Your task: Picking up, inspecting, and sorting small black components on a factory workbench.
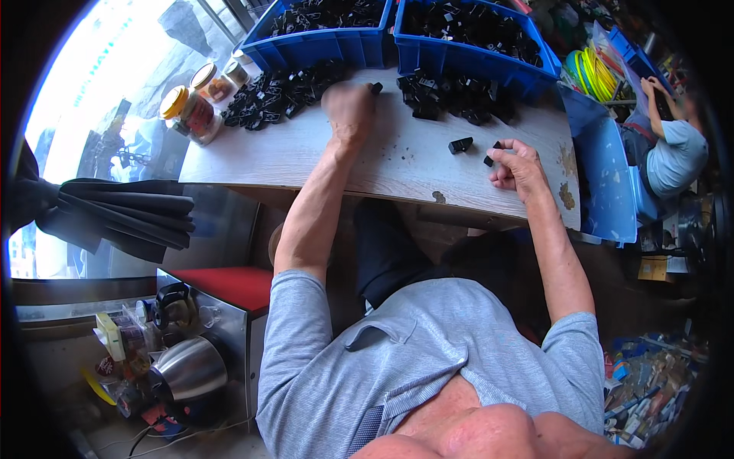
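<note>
Black piece (489,160) is in your right hand (518,168), at the thumb and fingertips over the right part of the desk (267,162); grip nearly closed, other fingers curled. Loose black block (461,145) lies on the desk just left of those fingertips, apart from them, long axis roughly left-right, right end a bit farther from you; right hand is clearly the nearer one. Both look small, dark, boxy; finer detail too small to tell. Your left hand (349,109) is motion-blurred by the left heap (267,98), a dark bit (375,88) at its right edge; can't tell how open it is or whether it grips that. Right heap (443,98) sits beyond the block, below the right blue bin (474,61); left blue bin (321,52) stands behind the left heap, jars (191,115) at far left.
</note>
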Demonstrator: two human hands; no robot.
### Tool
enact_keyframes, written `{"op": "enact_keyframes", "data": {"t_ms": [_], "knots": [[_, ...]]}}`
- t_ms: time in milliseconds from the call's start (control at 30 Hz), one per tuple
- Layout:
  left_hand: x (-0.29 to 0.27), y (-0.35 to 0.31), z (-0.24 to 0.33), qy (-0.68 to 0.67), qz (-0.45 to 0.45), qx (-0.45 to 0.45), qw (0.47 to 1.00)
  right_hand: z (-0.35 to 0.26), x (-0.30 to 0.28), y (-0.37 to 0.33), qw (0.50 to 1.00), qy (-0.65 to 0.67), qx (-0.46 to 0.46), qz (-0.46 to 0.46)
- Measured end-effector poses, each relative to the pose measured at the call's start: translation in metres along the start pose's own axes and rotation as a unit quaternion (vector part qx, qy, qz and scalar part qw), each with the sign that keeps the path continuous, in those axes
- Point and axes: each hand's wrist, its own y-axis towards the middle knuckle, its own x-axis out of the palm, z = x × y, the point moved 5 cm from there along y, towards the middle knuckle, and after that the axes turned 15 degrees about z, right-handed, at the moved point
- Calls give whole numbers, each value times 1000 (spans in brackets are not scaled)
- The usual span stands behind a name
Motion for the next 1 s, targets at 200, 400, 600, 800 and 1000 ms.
{"op": "enact_keyframes", "data": {"t_ms": [200, 400, 600, 800, 1000], "knots": [[-48, -15, 78, -277, 47, -88, 956, 0, -8, -2, 1000, -14, 1, -5], [-55, -49, 155, -413, -31, -142, 899, 6, 8, -14, 998, 38, -6, -40], [-50, -49, 171, -398, -79, -95, 909, 4, 9, -16, 998, 22, -10, -61], [-53, -47, 174, -355, -71, -33, 932, 6, -1, -11, 998, -32, 11, -62], [-38, -55, 158, -458, -121, -233, 849, 2, -11, -16, 998, -61, 23, -16]]}}
